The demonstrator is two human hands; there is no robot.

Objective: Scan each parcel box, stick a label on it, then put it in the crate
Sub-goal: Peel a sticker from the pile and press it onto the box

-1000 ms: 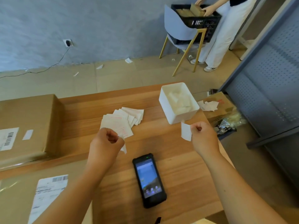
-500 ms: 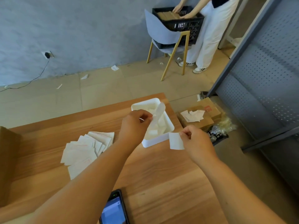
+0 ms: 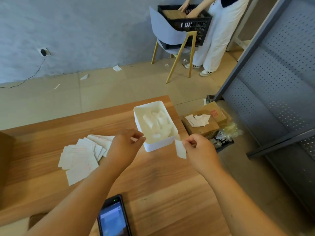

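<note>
My right hand [image 3: 200, 151] pinches a small white label [image 3: 180, 149] just right of the white bin [image 3: 159, 145]. At the bin's near left corner hovers my left hand [image 3: 125, 147], fingers apart and empty. Inside the bin lie several white backing strips. A fanned pile of labels [image 3: 79, 156] rests on the wooden table [image 3: 162, 189] to the left. The black handheld scanner [image 3: 113, 217] lies screen up at the near edge. A brown parcel box [image 3: 5, 150] shows at the far left edge. The black crate [image 3: 185, 24] sits on a chair across the room.
Another person in white trousers [image 3: 216, 36] has both hands in the crate. Cardboard boxes [image 3: 206, 123] with loose papers sit on the floor right of the table. A grey perforated metal rack [image 3: 276, 92] stands at the right. Paper scraps litter the floor.
My left hand carried a peeled backing strip from the table to the white bin and let it go. My right hand kept the label. The view swung right.
</note>
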